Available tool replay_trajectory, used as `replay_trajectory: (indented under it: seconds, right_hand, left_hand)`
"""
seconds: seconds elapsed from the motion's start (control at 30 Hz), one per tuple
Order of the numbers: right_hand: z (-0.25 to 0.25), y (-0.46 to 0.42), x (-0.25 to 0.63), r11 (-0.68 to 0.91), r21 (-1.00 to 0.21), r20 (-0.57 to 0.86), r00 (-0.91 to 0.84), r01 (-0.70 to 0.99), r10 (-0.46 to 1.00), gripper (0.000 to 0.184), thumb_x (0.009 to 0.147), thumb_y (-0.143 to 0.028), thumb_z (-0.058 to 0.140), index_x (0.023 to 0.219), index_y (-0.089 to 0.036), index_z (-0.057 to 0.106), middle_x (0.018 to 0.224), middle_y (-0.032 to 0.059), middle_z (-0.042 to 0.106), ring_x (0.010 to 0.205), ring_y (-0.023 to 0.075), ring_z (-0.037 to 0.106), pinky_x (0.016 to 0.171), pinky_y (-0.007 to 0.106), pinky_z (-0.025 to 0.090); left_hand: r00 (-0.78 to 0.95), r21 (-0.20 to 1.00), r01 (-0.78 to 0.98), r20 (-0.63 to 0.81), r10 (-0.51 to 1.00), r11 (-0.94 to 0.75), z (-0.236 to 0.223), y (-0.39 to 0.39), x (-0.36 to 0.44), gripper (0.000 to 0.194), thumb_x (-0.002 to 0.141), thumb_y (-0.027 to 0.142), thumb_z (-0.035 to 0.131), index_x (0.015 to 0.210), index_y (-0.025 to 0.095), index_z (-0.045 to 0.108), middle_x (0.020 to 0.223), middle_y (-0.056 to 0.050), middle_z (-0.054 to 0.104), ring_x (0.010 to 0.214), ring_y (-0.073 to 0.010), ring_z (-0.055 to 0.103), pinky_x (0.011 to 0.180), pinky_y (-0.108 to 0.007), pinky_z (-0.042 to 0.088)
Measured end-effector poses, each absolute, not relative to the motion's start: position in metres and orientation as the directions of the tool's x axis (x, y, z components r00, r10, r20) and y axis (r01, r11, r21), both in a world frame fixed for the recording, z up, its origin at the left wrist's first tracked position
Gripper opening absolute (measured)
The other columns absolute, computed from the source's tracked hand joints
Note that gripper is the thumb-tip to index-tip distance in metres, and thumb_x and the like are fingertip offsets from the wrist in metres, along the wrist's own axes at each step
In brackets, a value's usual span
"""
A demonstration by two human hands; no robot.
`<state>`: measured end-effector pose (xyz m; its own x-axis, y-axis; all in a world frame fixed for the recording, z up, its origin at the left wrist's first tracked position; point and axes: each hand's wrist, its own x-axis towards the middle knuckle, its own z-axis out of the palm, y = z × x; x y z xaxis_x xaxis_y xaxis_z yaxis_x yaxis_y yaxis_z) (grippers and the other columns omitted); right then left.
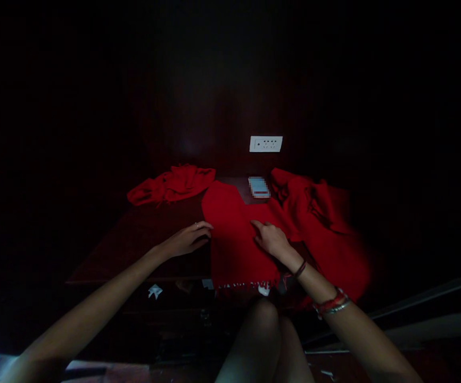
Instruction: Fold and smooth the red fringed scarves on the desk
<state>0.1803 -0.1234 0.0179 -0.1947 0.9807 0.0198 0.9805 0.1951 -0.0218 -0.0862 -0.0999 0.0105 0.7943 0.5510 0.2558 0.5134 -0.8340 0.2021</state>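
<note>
- Red fringed cloth: lies flat mid-table, fringe hanging over near edge (whether it joins the right-hand cloth, can't tell).
- Left hand: at cloth's left edge, fingers extended close together, slightly bent, thumb apart (ring on one finger); no clear pinch.
- Right hand: over cloth's right part, index finger stretched out, others curled; bracelets on the arm.
- Table: dark, under all the cloth.
- Left red bundle: crumpled, on far left part of table.
- Right red heap: bunched and folded, beyond right hand.
- Pale rectangular item: behind the middle cloth (pixelated, unreadable).
- White socket plate: on the wall.
- White scrap: just below table's near edge, in a dark space (drawer or shelf, too dim).
</note>
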Motion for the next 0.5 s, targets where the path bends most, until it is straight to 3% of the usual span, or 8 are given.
replay_trajectory:
  seconds: [0.17, 0.4, 0.5]
  right_hand:
    - [0.019, -0.119, 0.174, 0.333, 0.064, 0.049, -0.337, 0.941, 0.94, 0.041, 0.081, -0.018, 0.031, 0.12, -0.032, 0.035, 0.103, 0.0083, 0.045, 0.087, 0.017, 0.05, 0.07, 0.025, 0.038]
    - [-0.007, -0.115, 0.188, 0.392, 0.018, 0.094, -0.392, 0.92, 0.915, 0.041, 0.082, -0.014, 0.029, 0.118, -0.031, 0.04, 0.106, 0.0074, 0.044, 0.097, 0.0173, 0.043, 0.079, 0.027, 0.035]
    - [-0.009, -0.111, 0.192, 0.472, -0.045, 0.101, -0.466, 0.88, 0.879, 0.044, 0.078, -0.012, 0.034, 0.118, -0.028, 0.041, 0.109, 0.0078, 0.042, 0.1, 0.0172, 0.041, 0.084, 0.028, 0.033]
  left_hand:
    - [0.789, 0.159, 0.545, 0.237, 0.567, -0.823, 0.003, -0.098, -0.081, 0.024, 0.08, 0.022, 0.04, 0.101, 0.024, 0.049, 0.114, -0.001, 0.045, 0.103, -0.0144, 0.042, 0.088, -0.029, 0.032]
    - [0.576, 0.281, 0.759, 0.128, 0.807, -0.587, -0.007, -0.094, -0.087, 0.02, 0.082, 0.034, 0.033, 0.09, 0.023, 0.048, 0.076, 0.005, 0.055, 0.066, -0.009, 0.054, 0.061, -0.019, 0.039]
    - [0.592, 0.256, 0.755, 0.13, 0.796, -0.604, -0.009, -0.089, -0.096, 0.022, 0.083, 0.033, 0.031, 0.089, 0.022, 0.05, 0.078, 0.004, 0.054, 0.064, -0.0083, 0.053, 0.061, -0.018, 0.039]
